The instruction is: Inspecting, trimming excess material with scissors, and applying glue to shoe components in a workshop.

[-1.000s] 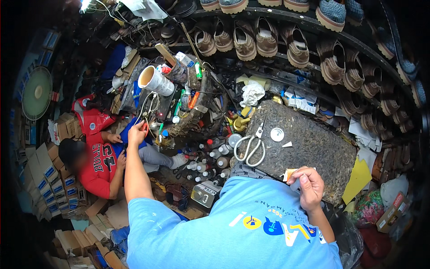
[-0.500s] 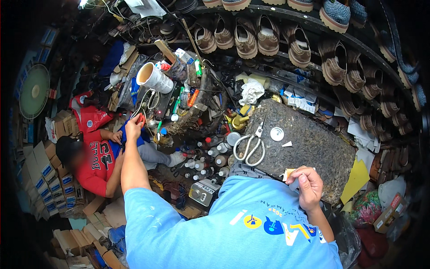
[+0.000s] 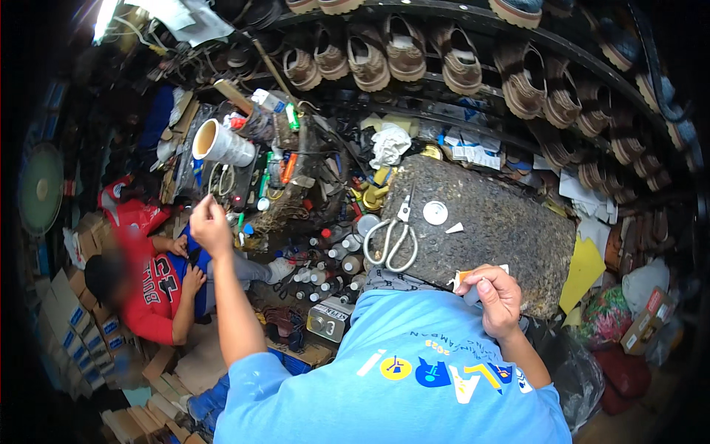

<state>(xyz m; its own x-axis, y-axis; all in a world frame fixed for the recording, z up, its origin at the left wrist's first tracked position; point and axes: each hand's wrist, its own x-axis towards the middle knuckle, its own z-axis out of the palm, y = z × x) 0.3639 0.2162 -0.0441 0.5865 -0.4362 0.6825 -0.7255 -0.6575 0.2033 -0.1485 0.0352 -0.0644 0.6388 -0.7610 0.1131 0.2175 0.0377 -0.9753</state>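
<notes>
My left hand [image 3: 211, 223] is raised at arm's length to the left, fingers pinched together, just below a white cup [image 3: 222, 144] lying on its side on a cluttered rack. Whether the hand pinches anything is too small to tell. My right hand [image 3: 499, 296] is closed on a small white and orange piece [image 3: 462, 277] at the near edge of a dark speckled slab [image 3: 503, 222]. On the slab lie large scissors [image 3: 393, 240], a white round disc [image 3: 435, 212] and a small white scrap [image 3: 455, 228].
A person in a red shirt [image 3: 151, 285] sits low at the left. Several small bottles [image 3: 333, 263] and a metal can [image 3: 329, 320] stand between us. Rows of sandals [image 3: 403, 52] hang on racks above. Cardboard boxes [image 3: 81, 325] pile at the far left, a yellow sheet [image 3: 584, 270] at the right.
My left hand has shifted slightly to the left and stays raised near the rack. My right hand keeps hold of the small piece at the slab's edge.
</notes>
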